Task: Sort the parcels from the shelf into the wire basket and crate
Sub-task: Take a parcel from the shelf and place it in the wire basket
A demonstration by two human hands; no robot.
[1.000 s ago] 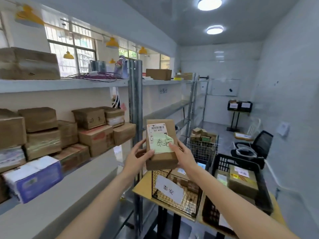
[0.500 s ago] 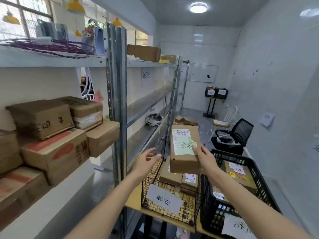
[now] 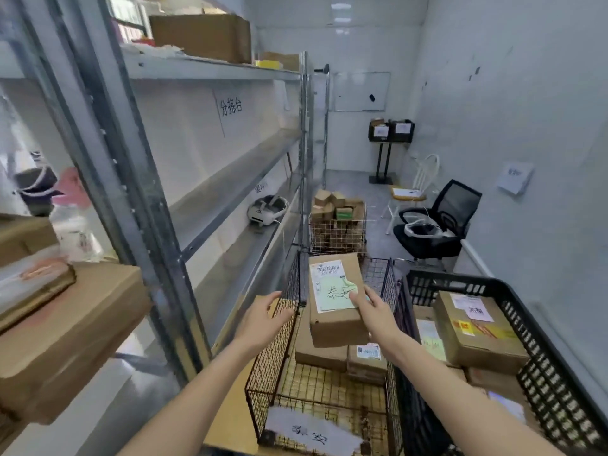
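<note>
- The right hand [image 3: 373, 312] grips a brown cardboard parcel [image 3: 335, 299] by its right edge, with the thumb on top of the pale green note [image 3: 337, 292] stuck over the white shipping label [image 3: 325, 271].
- That parcel is held above the black wire basket [image 3: 273, 350], over the other brown boxes [image 3: 339, 355] lying on the basket's floor; whether it touches them cannot be told.
- The left hand [image 3: 263, 319] holds nothing, its fingers loosely bent, just beside the basket's left wall and near the parcel's left side.
- A white paper sign [image 3: 311, 432] with handwritten characters hangs on the front of the wire basket.
- Touching the basket's right side stands a black plastic crate [image 3: 546, 363], which holds several taped cardboard parcels [image 3: 477, 330] with white and yellow labels.
- Basket and crate both rest on a light wooden desk [image 3: 230, 403].
- To the left is a grey metal shelf [image 3: 138, 179], with large brown cartons [image 3: 69, 330] on its near-left level.
- Further back, a second wire basket [image 3: 339, 232] full of small boxes stands on the floor near a black office chair [image 3: 437, 225].
</note>
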